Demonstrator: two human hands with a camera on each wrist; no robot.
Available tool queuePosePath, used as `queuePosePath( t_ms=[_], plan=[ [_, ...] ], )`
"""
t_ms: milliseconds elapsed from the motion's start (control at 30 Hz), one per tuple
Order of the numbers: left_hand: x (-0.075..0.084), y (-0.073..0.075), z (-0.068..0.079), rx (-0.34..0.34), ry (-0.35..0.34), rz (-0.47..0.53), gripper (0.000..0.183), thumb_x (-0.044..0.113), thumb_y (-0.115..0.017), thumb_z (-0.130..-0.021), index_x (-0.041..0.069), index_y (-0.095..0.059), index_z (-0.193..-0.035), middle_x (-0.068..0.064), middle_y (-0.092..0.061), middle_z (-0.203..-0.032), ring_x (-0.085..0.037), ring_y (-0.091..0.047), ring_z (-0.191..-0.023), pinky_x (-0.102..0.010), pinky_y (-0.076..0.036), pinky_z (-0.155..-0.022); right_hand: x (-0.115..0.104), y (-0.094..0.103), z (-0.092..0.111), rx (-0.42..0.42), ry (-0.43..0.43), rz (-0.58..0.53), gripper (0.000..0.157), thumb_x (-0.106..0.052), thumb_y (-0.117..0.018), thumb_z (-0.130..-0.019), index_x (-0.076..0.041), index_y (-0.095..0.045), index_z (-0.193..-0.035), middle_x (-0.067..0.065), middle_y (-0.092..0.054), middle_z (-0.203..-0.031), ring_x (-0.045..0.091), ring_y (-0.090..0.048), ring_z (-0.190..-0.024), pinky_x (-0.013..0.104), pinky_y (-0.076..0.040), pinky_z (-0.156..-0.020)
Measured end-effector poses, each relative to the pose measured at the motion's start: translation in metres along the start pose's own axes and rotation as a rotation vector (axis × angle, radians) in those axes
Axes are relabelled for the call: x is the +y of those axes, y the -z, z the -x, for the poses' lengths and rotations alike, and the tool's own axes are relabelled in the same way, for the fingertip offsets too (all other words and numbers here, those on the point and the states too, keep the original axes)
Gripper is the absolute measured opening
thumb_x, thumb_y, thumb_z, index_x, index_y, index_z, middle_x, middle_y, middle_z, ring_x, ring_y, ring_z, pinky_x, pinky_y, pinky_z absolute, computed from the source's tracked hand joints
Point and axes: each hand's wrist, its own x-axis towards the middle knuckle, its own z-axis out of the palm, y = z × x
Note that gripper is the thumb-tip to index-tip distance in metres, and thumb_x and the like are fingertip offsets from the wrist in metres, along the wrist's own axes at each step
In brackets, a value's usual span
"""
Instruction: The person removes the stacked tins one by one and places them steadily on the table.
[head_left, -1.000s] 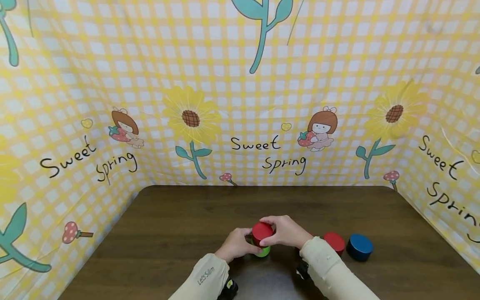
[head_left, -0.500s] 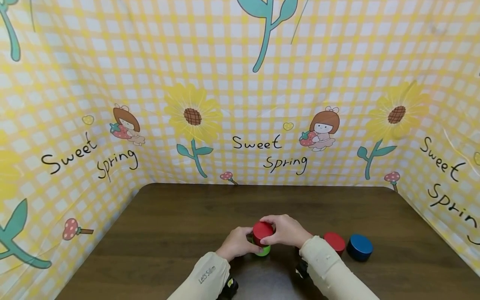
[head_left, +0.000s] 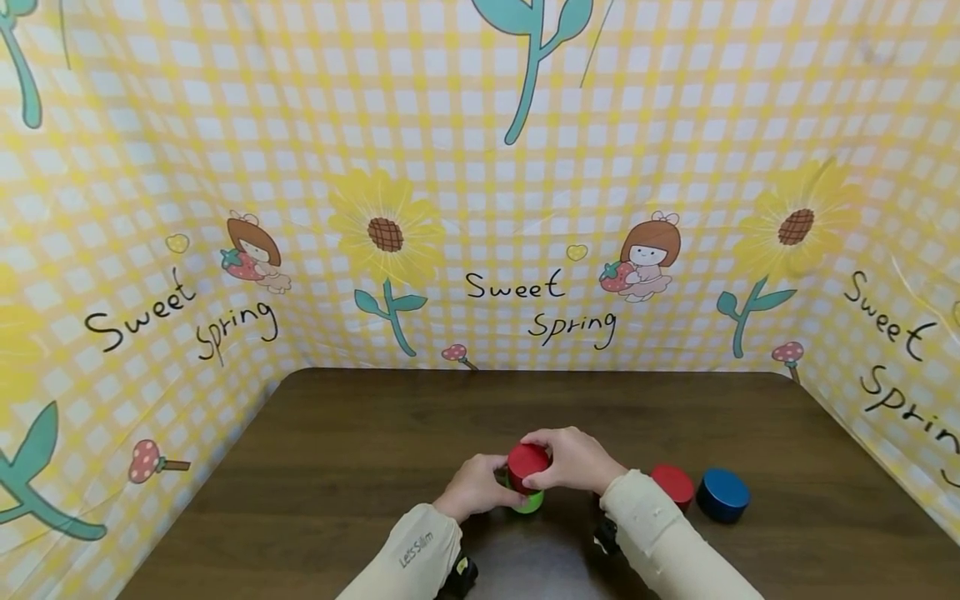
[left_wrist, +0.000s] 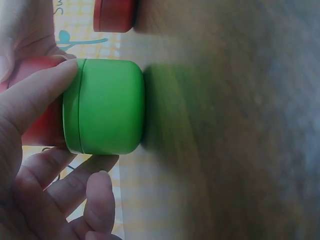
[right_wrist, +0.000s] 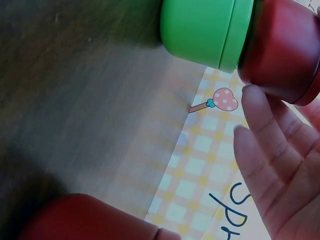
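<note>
A round red lidded tin (head_left: 527, 468) stands on top of a round green lidded tin (head_left: 528, 502), which stands on the dark table. My right hand (head_left: 581, 461) grips the red tin from the right, thumb in front and fingers behind. From the left, my left hand (head_left: 475, 486) holds the green tin around its upper part. In the left wrist view, that thumb lies across the red side, its tip at the rim of the green lid (left_wrist: 71, 107). Both tins look upright and touching. The right wrist view shows right-hand fingertips (right_wrist: 256, 97) against the red tin.
Right of the stack, a second red tin (head_left: 672, 486) stands partly behind my right sleeve (head_left: 660, 525). A blue tin (head_left: 723, 496) is just beyond it. The wooden table (head_left: 337, 467) ends at a yellow checked cloth backdrop (head_left: 480, 200) at the back and sides.
</note>
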Motion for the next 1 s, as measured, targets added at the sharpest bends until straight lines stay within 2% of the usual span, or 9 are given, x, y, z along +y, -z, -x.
queuePosePath(
  t_ms=[133,433,700,900,1000],
  plan=[
    [0.000,0.000,0.000,-0.004,-0.019,-0.002,0.036,0.018,-0.084,-0.073,0.008,-0.073,-0.106,-0.003,-0.071,-0.099,-0.018,-0.060,-0.088,-0.038,-0.050,-0.077,0.000,0.001,-0.001,-0.002,-0.001,0.022,0.043,-0.026,-0.077,-0.076,-0.008,-0.067,-0.114,-0.003,-0.068,-0.094,0.009,-0.057,-0.072,0.027,-0.049,-0.063],
    [-0.001,0.000,0.002,-0.008,0.015,0.022,0.051,0.018,-0.084,-0.073,0.005,-0.068,-0.120,-0.008,-0.070,-0.109,-0.024,-0.061,-0.100,-0.042,-0.049,-0.083,0.001,0.005,0.000,-0.021,-0.014,0.035,0.046,-0.027,-0.076,-0.076,-0.007,-0.066,-0.116,0.001,-0.068,-0.098,0.012,-0.057,-0.077,0.030,-0.049,-0.065],
    [0.004,0.001,0.002,-0.011,0.025,0.020,0.053,0.016,-0.084,-0.073,0.001,-0.066,-0.121,-0.011,-0.068,-0.114,-0.023,-0.061,-0.101,-0.041,-0.050,-0.084,0.003,0.008,0.003,-0.017,-0.052,0.054,0.046,-0.032,-0.076,-0.076,-0.008,-0.067,-0.114,-0.001,-0.067,-0.095,0.012,-0.057,-0.076,0.030,-0.048,-0.064],
    [0.003,0.003,-0.001,-0.025,0.007,0.001,0.052,0.014,-0.084,-0.072,0.001,-0.067,-0.119,-0.006,-0.071,-0.102,-0.016,-0.062,-0.087,-0.034,-0.051,-0.077,0.004,0.014,0.006,0.001,-0.055,0.074,0.048,-0.032,-0.077,-0.076,-0.008,-0.067,-0.116,0.000,-0.068,-0.098,0.011,-0.056,-0.075,0.030,-0.047,-0.064],
    [0.002,0.002,-0.002,-0.032,0.008,-0.002,0.052,0.014,-0.084,-0.072,0.001,-0.067,-0.119,-0.006,-0.071,-0.103,-0.015,-0.062,-0.087,-0.033,-0.051,-0.078,0.004,0.016,0.009,0.004,-0.065,0.071,0.049,-0.032,-0.077,-0.076,-0.007,-0.066,-0.117,0.000,-0.068,-0.098,0.011,-0.056,-0.075,0.030,-0.047,-0.065]
  ],
)
